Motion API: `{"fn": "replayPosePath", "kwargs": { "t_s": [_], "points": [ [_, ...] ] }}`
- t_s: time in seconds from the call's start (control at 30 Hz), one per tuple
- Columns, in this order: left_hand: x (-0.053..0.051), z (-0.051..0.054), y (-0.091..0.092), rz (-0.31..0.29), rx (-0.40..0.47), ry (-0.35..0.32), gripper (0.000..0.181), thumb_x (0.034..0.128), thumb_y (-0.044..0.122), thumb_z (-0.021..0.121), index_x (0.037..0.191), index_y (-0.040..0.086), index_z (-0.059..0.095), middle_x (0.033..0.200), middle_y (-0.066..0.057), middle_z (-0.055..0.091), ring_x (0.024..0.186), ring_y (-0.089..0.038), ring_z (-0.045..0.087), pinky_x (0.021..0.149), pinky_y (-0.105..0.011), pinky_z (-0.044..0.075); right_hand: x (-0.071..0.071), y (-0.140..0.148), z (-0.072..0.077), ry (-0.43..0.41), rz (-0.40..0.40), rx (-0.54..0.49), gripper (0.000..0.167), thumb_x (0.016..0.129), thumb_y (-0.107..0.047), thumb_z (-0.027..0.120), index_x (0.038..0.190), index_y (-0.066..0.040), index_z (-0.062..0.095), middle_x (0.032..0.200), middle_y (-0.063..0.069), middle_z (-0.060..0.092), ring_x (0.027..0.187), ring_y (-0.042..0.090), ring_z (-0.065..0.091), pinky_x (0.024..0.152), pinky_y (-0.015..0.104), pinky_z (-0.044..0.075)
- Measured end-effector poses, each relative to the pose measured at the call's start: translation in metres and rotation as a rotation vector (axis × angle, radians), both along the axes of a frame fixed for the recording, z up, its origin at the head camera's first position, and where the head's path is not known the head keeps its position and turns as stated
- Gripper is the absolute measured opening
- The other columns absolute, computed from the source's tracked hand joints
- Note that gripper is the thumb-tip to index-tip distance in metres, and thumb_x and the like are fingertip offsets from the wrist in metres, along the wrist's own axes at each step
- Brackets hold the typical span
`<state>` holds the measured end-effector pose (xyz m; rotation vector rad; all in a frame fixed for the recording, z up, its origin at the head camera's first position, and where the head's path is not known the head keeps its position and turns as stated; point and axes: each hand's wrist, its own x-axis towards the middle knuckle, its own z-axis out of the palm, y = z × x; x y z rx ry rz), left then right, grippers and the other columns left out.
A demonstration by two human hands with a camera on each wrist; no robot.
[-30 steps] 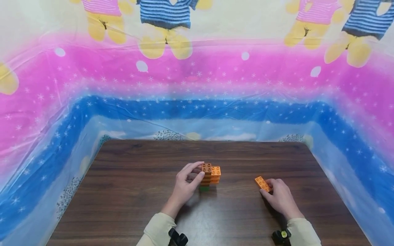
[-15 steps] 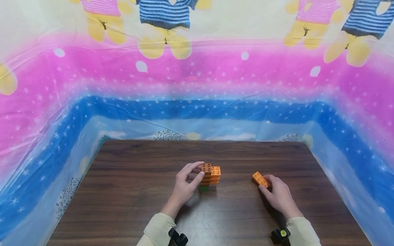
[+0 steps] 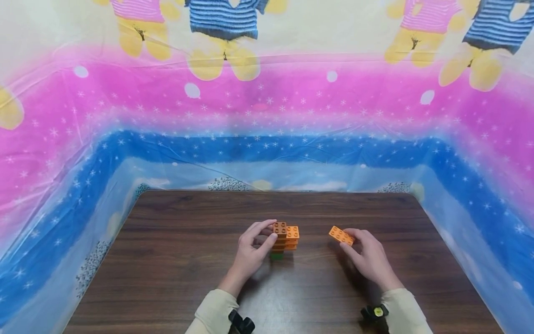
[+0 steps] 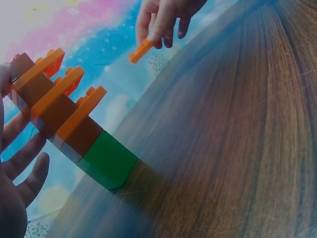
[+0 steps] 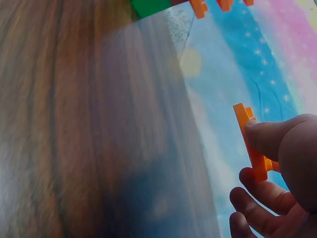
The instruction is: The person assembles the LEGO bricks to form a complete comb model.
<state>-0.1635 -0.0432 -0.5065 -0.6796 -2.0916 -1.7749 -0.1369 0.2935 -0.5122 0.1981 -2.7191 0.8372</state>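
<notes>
On the table stands a tower of toy building bricks. Its base is a green brick (image 4: 108, 159), and brown bricks (image 4: 54, 116) alternate above it with thin orange plates (image 4: 81, 113) that jut out on one side. My left hand (image 3: 250, 253) holds the tower near its top from the left, thumb in front and fingers behind. To the right, my right hand (image 3: 371, 257) pinches a loose orange building brick plate (image 3: 340, 235) by one end, between thumb and fingers. This plate is held above the table, apart from the tower; the right wrist view shows it edge-on.
The dark wood-grain table (image 3: 175, 227) extends around both hands. A patterned pink and blue cloth (image 3: 267, 148) hangs behind and along its sides. Both wrists carry black camera straps (image 3: 374, 312).
My right hand has moved left and away from me with the orange building brick plate, closer to the tower. My left hand and the tower have stayed still.
</notes>
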Motion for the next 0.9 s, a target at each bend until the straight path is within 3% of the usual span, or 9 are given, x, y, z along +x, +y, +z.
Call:
{"fn": "replayPosePath", "kwargs": {
  "t_s": [0.23, 0.33, 0.47, 0.6, 0.9],
  "points": [
    [-0.005, -0.008, -0.002, -0.029, 0.026, 0.004, 0.036, 0.0989, 0.003, 0.07, 0.135, 0.006, 0.068, 0.117, -0.009, 0.071, 0.101, -0.024, 0.069, 0.075, -0.042, 0.061, -0.003, -0.01, 0.009, 0.065, 0.037, -0.022, 0.035, 0.096, -0.021, 0.08, 0.128, -0.009, 0.071, 0.113, 0.007, 0.07, 0.097, 0.022, 0.065, 0.081, 0.045, 0.058],
    [0.002, 0.006, -0.001, -0.027, 0.022, 0.002, 0.035, 0.0984, 0.0, 0.069, 0.133, 0.002, 0.069, 0.115, -0.012, 0.071, 0.1, -0.026, 0.069, 0.075, -0.042, 0.061, -0.004, -0.015, 0.015, 0.063, 0.052, -0.054, 0.036, 0.096, -0.022, 0.08, 0.128, -0.008, 0.071, 0.115, 0.008, 0.071, 0.1, 0.024, 0.067, 0.082, 0.049, 0.059],
    [0.003, 0.007, -0.001, -0.012, 0.01, 0.006, 0.034, 0.0971, -0.004, 0.068, 0.131, -0.004, 0.068, 0.113, -0.017, 0.07, 0.097, -0.028, 0.069, 0.073, -0.043, 0.061, -0.005, -0.022, 0.024, 0.06, 0.077, -0.084, 0.037, 0.095, -0.021, 0.081, 0.128, -0.009, 0.071, 0.116, 0.007, 0.072, 0.102, 0.025, 0.069, 0.084, 0.05, 0.06],
    [-0.005, -0.008, -0.001, -0.011, 0.013, 0.017, 0.036, 0.0975, -0.003, 0.068, 0.133, 0.001, 0.068, 0.114, -0.013, 0.07, 0.098, -0.025, 0.069, 0.073, -0.042, 0.061, -0.008, -0.03, 0.032, 0.079, 0.111, -0.086, 0.037, 0.094, -0.018, 0.081, 0.129, -0.01, 0.071, 0.116, 0.005, 0.071, 0.101, 0.021, 0.068, 0.083, 0.046, 0.061],
    [-0.005, -0.009, -0.002, -0.025, 0.025, 0.017, 0.036, 0.0986, 0.001, 0.069, 0.134, 0.005, 0.069, 0.116, -0.009, 0.071, 0.1, -0.022, 0.069, 0.074, -0.042, 0.061, -0.012, -0.051, 0.051, 0.102, 0.195, -0.12, 0.036, 0.097, -0.016, 0.078, 0.131, -0.009, 0.07, 0.119, 0.003, 0.071, 0.098, 0.017, 0.066, 0.081, 0.043, 0.06]
  ]
}}
